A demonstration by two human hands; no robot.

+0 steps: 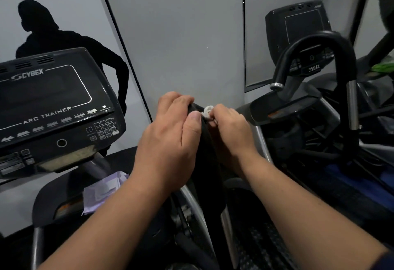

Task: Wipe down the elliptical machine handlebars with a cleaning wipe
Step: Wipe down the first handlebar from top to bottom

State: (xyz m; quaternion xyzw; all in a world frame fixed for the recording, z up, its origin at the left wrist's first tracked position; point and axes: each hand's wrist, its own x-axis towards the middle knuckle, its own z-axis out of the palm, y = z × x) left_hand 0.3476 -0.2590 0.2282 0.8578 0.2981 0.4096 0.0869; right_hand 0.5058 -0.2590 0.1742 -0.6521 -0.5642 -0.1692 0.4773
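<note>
Black handlebar [207,142], centre of view, rising toward the far wall. Left hand [170,139] curls round its top, apparently steadying it; right hand [231,129] pinches a small white cleaning wipe [207,112] against the grip's right side, presumably to rub it. Console [55,107] stands left.

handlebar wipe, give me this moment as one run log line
left hand grips handlebar | right hand pinches white wipe against it

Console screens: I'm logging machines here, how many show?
2: the Cybex console at left, and the 750AT console at upper right behind the looped handlebar. Others may be hidden.
</note>
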